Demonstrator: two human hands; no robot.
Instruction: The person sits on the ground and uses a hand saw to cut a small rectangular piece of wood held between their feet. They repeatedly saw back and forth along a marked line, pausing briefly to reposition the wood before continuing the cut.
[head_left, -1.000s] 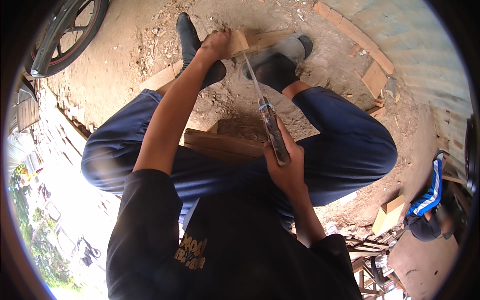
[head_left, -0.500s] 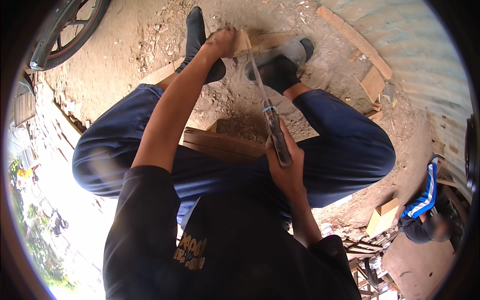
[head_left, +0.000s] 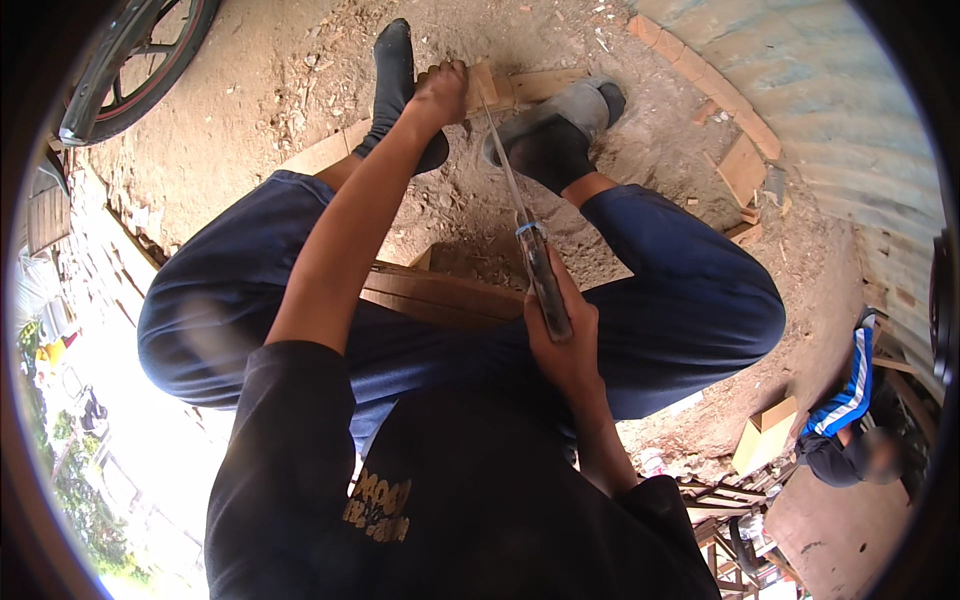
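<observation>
"Dirt ground (head_left: 290, 85) runs back to a metal wall (head_left: 830, 130) on the far right. What changed just now?"

"I see the right hand (head_left: 566, 335) has come slightly nearer, and the saw (head_left: 533, 242) with it, so its tip sits further back on the wood block (head_left: 484, 82). I'd judge that the pull half of a stroke. The block has hardly moved: far side, middle, against a long strip (head_left: 548, 84) between the feet (head_left: 393, 80)."

"And the fingers?"

"Right ones are wrapped round the saw's handle. Left hand (head_left: 436, 98): fingers curled down on the block's left end, gripping it as far as I can tell; their tips are hidden."

"Anything else I'd miss?"

"Plenty. I can't make out the teeth or the depth of any cut. A wheel (head_left: 150, 95) is cut off at far left, and glare washes out the near left."
</observation>
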